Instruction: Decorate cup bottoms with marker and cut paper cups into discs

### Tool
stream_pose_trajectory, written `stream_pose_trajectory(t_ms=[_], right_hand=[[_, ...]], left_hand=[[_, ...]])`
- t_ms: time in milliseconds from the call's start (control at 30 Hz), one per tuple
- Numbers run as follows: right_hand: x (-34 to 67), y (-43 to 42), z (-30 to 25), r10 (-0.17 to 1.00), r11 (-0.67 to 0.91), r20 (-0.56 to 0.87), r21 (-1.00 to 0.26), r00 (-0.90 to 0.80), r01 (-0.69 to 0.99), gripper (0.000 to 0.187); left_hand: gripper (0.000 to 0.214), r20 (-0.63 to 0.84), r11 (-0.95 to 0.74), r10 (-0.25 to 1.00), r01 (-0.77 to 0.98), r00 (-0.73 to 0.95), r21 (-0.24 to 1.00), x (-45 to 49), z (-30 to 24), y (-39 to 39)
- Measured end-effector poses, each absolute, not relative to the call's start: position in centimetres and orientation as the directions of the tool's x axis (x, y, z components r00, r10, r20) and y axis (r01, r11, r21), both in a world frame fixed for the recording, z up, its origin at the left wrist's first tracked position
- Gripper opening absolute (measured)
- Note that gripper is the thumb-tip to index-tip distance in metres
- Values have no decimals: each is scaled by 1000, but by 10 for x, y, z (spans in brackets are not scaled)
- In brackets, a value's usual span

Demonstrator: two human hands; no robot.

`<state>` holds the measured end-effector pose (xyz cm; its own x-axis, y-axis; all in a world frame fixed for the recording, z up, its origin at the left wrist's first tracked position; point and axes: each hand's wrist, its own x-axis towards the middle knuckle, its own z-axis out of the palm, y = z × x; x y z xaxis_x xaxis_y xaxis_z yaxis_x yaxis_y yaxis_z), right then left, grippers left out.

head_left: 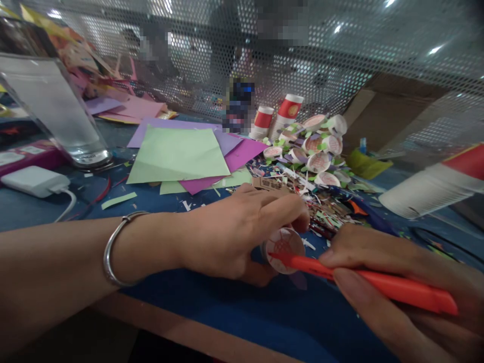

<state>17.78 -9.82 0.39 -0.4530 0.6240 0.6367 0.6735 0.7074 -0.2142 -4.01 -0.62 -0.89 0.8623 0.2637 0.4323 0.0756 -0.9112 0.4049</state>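
My left hand [234, 232], with a silver bangle on its wrist, is closed around the side of a small paper cup bottom [293, 239]. Red crisscross lines mark the round white face of this piece, which is turned toward me. A bit of purple paper [298, 280] shows just under it. Between the thumb and fingers of my right hand [378, 272] is a red marker [397, 287], slanting left. Its tip touches or nearly touches the red lines; I cannot tell which. Part of the cup piece is hidden behind my left fingers.
Green sheets [177, 154] and purple paper lie behind my left hand. Similar red-lined cup pieces [317, 162] are heaped beyond a pile of paper scraps [333, 212]. Stacked paper cups [427, 191] lie at right. A water glass [71, 116] and white charger [36, 180] are at left.
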Motion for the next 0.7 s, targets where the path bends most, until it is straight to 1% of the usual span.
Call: stream_pose_trajectory(t_ms=[200,333,433,533,633,700], right_hand=[[179,-98,2,627,697,648,-219,-432,683,26],[180,-98,1,649,694,619,-242,-443,679,22],[181,-100,0,646,682,636,-231,-423,694,20],[183,-101,-2,641,663,659,-218,-393,716,23],[184,-102,-5,655,652,658,-244,-372,718,22],[184,-102,-6,647,653,662,-225,-378,723,23]], left_hand=[[47,418,-909,261,76,870,411,-40,-10,-5],[48,398,-913,235,61,887,403,-39,-7,-8],[45,371,-915,228,67,900,399,-39,-5,-9],[46,389,-908,225,47,893,417,-40,-6,-7],[47,403,-904,226,37,887,427,-40,-7,-7],[47,402,-905,235,47,885,424,-40,-7,-7]])
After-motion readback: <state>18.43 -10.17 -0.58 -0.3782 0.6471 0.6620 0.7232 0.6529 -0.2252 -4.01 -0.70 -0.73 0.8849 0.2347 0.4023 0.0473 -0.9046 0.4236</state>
